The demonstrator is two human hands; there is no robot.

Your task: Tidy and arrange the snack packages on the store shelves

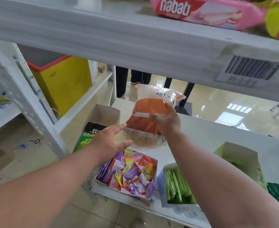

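Observation:
An orange and clear snack bag (149, 111) stands tilted on the lower white shelf (207, 134), pale snacks showing through its clear bottom. My right hand (166, 120) grips the bag's right side, thumb across the front. My left hand (110, 139) hovers with straight, spread fingers just left of the bag's lower corner, its fingertips almost touching it. Nearer me on the same shelf sit a white tray of mixed candy sachets (130, 173) and a box of green packets (176, 186).
A green and black bag (90, 134) stands in a brown carton (102, 114) at the shelf's left end. The upper shelf (112, 38) overhangs close above, carrying a pink Nabati wafer pack (206, 12). A yellow freezer (64, 83) and a person's dark legs (122, 81) stand behind.

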